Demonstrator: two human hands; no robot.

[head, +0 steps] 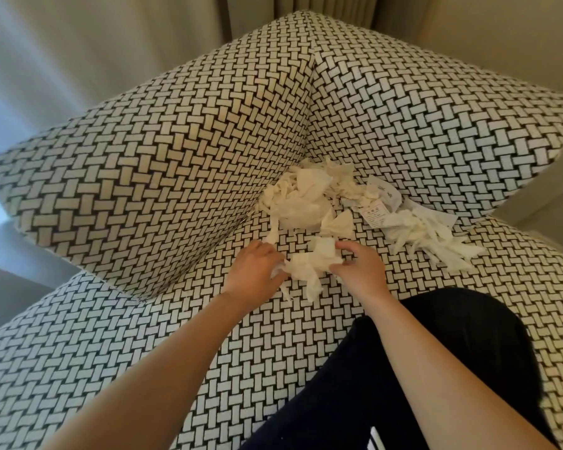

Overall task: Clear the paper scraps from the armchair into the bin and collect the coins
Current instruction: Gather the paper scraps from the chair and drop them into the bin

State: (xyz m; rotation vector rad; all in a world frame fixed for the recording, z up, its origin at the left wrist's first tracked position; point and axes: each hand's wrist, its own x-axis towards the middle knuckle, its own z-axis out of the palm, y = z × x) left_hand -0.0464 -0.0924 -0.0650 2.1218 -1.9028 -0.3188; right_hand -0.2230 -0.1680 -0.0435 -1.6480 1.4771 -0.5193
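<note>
A black-and-white woven-pattern armchair [163, 177] fills the view. White paper scraps lie in its back corner: one heap [301, 196] at the corner seam and another heap [413, 232] with a printed receipt [376, 214] to the right. A small bundle of scraps [311, 266] sits between my hands on the seat. My left hand [255, 263] touches its left side, fingers curled into the paper. My right hand [361, 266] pinches its right side with thumb and fingers. No coins or bin are visible.
My knee in dark trousers [452, 368] rests on the seat at the lower right. Pale curtains [78, 43] hang behind the chair on the left, and a wall [501, 34] stands behind it on the right.
</note>
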